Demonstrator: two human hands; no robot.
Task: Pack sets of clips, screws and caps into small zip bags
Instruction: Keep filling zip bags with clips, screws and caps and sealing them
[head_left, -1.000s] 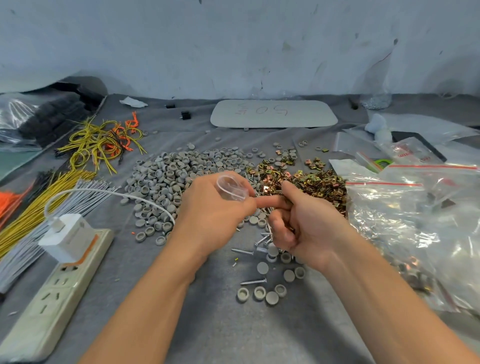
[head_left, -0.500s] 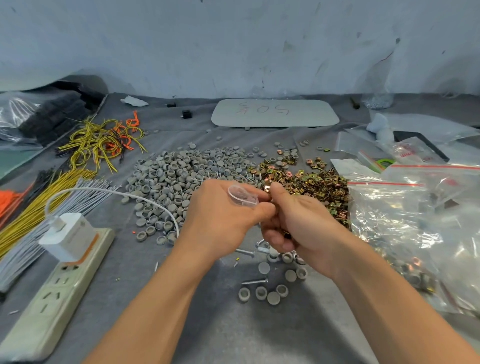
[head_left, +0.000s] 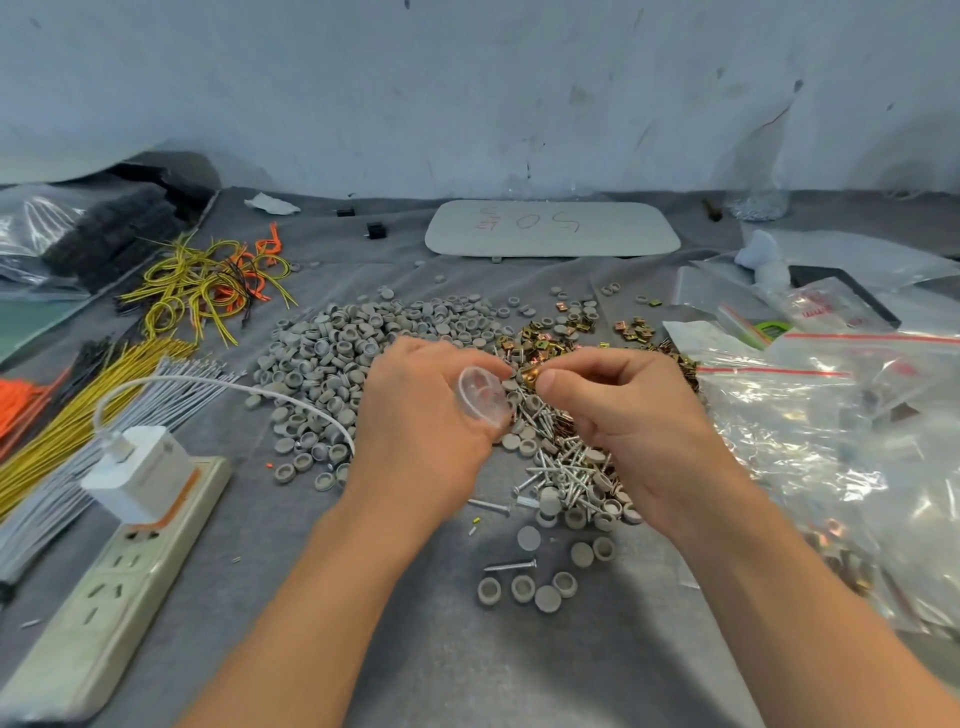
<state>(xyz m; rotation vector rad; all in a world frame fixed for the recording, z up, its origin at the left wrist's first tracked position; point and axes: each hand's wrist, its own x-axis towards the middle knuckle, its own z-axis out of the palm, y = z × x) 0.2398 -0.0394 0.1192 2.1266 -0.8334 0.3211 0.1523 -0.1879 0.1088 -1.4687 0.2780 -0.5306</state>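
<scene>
Small zip bag (head_left: 480, 397), one, gripped in left hand (head_left: 421, 426), right hand (head_left: 623, 415) pinching one clip (head_left: 530, 375) beside it, caps (head_left: 353, 353), clips (head_left: 571, 332), screws (head_left: 566, 462) heaped uncountably on tabletop (head_left: 415, 649), power strip (head_left: 104, 597) left.

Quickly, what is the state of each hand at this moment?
Left hand: closed, holding a small clear bag.
Right hand: closed, pinching a brass clip.

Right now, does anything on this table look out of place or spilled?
Slightly: the white charger cable trails across the grey cap pile, and a few caps and a screw lie strayed nearest you.
</scene>
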